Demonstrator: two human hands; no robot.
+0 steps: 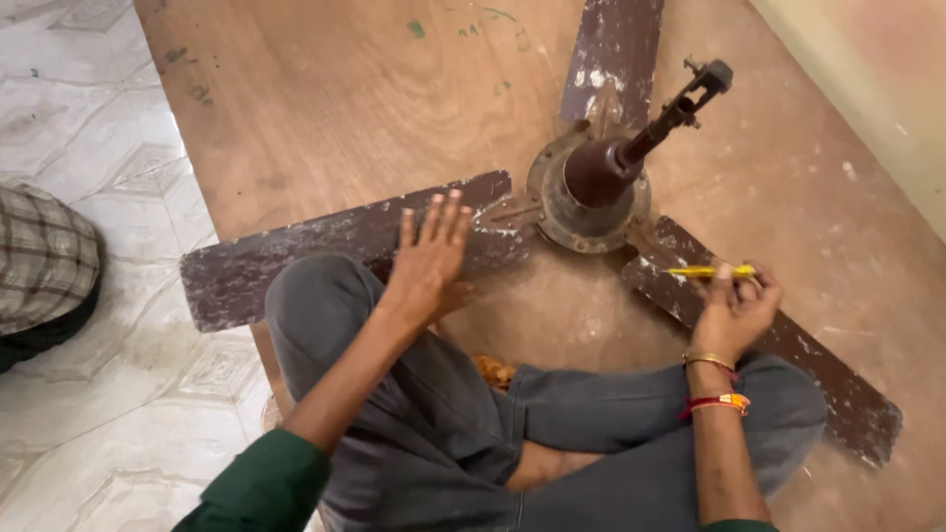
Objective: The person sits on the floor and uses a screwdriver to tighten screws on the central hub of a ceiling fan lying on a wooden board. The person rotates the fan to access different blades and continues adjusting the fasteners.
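A brown ceiling fan lies on a wooden board (325, 108), its round motor hub (591, 192) in the middle with the rod (680, 108) pointing up and right. My left hand (429, 256) rests flat, fingers spread, on the left blade (296, 256). My right hand (734, 310) holds a yellow screwdriver (700, 271) over the right blade (838, 384), its tip pointing left toward the hub. A third blade (611, 49) reaches to the top. My crossed legs in grey trousers (443, 424) fill the bottom.
White patterned floor tiles (89, 128) lie to the left. A checked cloth bundle (39, 256) sits at the left edge. A pale wall (867, 89) runs along the upper right. Something small and orange (496, 371) shows between my knees.
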